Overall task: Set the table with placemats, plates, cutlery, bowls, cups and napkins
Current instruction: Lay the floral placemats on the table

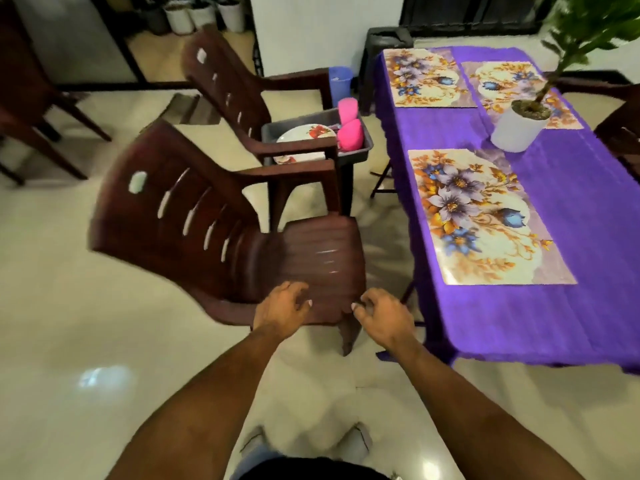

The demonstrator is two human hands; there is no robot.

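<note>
Your left hand sits at the front edge of the near brown chair, fingers loosely curled over the seat lip; whether they actually grip it I cannot tell, as the frame is blurred there; your right hand is just beside it, at the chair's front corner, fingers curled narrow with thumb and forefinger close together, and nothing visible between them.

Taking that chair as the landmark: the worktop stands to its right, covered by a purple cloth; three floral placemats lie on the cloth; the nearest placemat is level with the chair's seat, the second placemat is at the far left corner, and the third placemat is beside the second, partly under a white plant pot; the pot stands upright and holds a leafy plant.

Beyond the chair, a second brown chair of the same pattern faces the same way; a dark grey tub rests on its seat; inside the tub lie a white plate with a red print and two pink cups, one upright and one tipped; other contents are hidden by the armrest.

A blue bin stands on the floor past the second chair.
</note>
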